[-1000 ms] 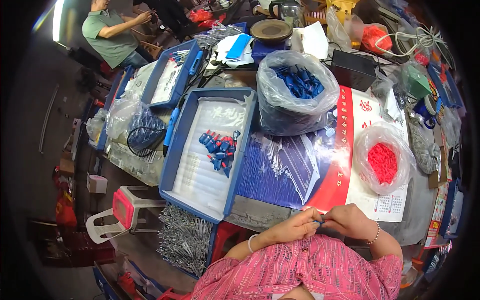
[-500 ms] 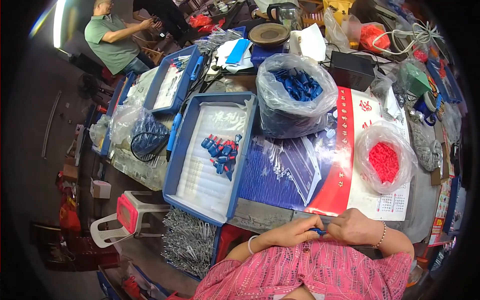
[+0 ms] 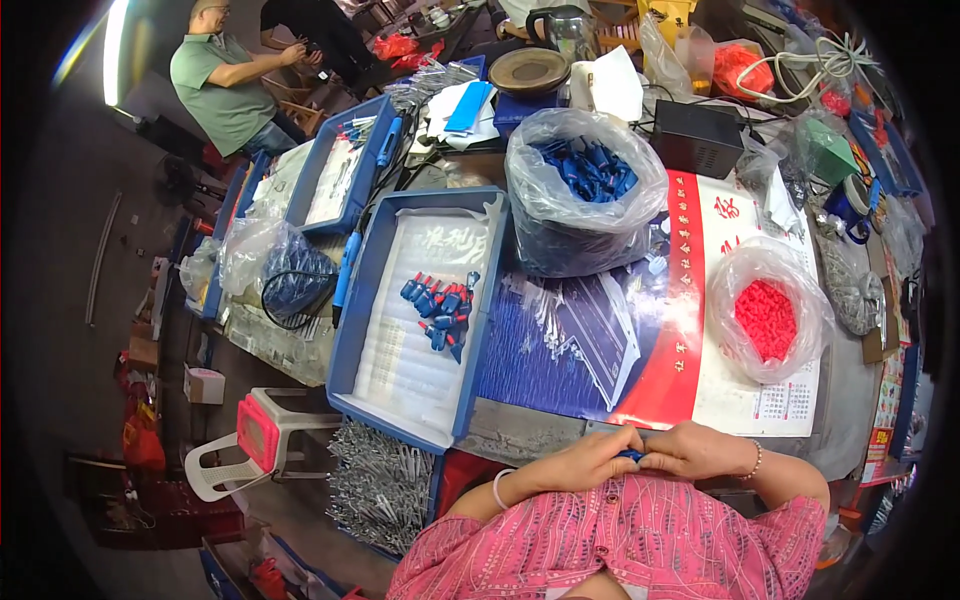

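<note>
Close to my body, my left hand (image 3: 598, 462) pinches a small blue plastic piece (image 3: 632, 454) between thumb and fingertips. Fingers of my right hand (image 3: 692, 450) are closed on the piece from the other side, and they hide part of it. Beyond my hands stands a clear bag (image 3: 540, 235) full of similar blue pieces (image 3: 590, 170). Small pinkish-red parts (image 3: 766, 320) fill another clear bag (image 3: 722, 325), right of it. To the left, a blue tray (image 3: 345, 330) with a pale liner holds a pile of blue pieces with red parts (image 3: 440, 310).
Under the bags lies a printed poster (image 3: 665, 370). Metal parts (image 3: 380, 485) are heaped below the tray, near a stool (image 3: 275, 435). A black box (image 3: 700, 138) and coiled white cable (image 3: 830, 65) sit at the back right. A person (image 3: 225, 85) stands at far left.
My right hand has turned and loosened from a tighter fist, its fingers now stretching toward the blue piece. The piece has shifted slightly, still between both hands. The tray's pile looks the same.
</note>
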Demonstrator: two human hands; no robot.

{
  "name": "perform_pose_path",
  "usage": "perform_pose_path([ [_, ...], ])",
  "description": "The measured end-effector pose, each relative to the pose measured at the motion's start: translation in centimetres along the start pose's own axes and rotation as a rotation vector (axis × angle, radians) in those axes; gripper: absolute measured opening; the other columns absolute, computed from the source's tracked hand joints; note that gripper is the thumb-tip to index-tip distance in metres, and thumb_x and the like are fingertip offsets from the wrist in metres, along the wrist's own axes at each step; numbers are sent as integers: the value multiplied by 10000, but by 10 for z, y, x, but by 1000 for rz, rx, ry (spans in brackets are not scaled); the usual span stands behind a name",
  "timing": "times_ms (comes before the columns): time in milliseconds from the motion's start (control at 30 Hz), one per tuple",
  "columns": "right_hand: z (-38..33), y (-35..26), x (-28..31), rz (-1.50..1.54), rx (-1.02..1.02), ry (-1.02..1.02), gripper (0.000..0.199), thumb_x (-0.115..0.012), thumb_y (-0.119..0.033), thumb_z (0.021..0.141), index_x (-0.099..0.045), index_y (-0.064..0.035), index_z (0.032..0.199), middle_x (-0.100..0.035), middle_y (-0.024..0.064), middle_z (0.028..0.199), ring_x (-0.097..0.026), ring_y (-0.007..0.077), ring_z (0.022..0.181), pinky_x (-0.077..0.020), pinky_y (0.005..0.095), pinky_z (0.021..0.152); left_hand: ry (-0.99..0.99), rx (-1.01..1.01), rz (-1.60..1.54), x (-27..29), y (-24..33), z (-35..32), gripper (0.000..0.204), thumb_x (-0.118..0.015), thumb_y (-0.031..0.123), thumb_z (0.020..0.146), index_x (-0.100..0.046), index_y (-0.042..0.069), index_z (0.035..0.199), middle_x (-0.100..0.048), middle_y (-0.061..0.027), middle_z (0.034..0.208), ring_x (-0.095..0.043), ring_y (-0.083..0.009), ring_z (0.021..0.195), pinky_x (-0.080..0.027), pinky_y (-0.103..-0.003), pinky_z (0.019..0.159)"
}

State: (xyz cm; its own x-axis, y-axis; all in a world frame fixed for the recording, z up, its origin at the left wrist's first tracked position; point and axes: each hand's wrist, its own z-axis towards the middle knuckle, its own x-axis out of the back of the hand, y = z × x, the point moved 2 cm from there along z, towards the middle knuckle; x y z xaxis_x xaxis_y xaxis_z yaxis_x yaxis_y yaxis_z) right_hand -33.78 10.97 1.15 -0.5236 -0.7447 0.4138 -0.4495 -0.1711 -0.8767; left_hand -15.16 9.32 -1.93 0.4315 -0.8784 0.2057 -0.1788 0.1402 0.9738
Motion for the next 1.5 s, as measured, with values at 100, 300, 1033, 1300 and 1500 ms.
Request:
perform_pose_path([
  [100, 0, -2, 8, -148, 70, 129, 270, -553, -305, 845, -555, -36, 824, -553, 163, 672, -557, 353, 602, -437, 431, 536, 43, 78, -84, 6, 4, 3, 200, -520, 151, 868, -432, 8, 977, -567, -139, 758, -580, -270, 698, -437, -368, 642],
  [300, -1, -4, 7, -414, 197, 228, 246, -612, -266, 791, -513, -55, 710, -519, 113, 609, -546, 308, 531, -436, 404, 498, 9, 233, -437, 6, -5, -1, 185, -533, 136, 891, -456, 15, 1007, -578, -42, 737, -461, -45, 520, -373, -186, 479],
  [1033, 2, 29, -24, 615, -361, 29, 257, -462, -247, 918, -555, -14, 867, -543, 151, 599, -575, 277, 565, -441, 329, 526, 145, 87, -126, -6, -22, 11, 135, -525, 119, 869, -451, 10, 901, -524, -60, 656, -527, -107, 595, -413, -269, 529],
  [1300, 2, 1, 9, -651, 352, 221, 210, -519, -236, 864, -535, -39, 796, -570, 109, 680, -576, 266, 586, -433, 349, 500, 76, 123, -386, 4, -22, 12, 124, -501, 139, 896, -459, 22, 907, -507, -29, 660, -481, -94, 589, -394, -253, 522],
  [1500, 0, 20, -12, -469, 169, 177, 219, -531, -243, 857, -528, -37, 782, -567, 119, 662, -557, 292, 520, -438, 402, 501, -13, 149, -465, -3, -21, 11, 114, -500, 124, 895, -444, 26, 909, -497, -20, 674, -465, -78, 604, -394, -244, 535],
])
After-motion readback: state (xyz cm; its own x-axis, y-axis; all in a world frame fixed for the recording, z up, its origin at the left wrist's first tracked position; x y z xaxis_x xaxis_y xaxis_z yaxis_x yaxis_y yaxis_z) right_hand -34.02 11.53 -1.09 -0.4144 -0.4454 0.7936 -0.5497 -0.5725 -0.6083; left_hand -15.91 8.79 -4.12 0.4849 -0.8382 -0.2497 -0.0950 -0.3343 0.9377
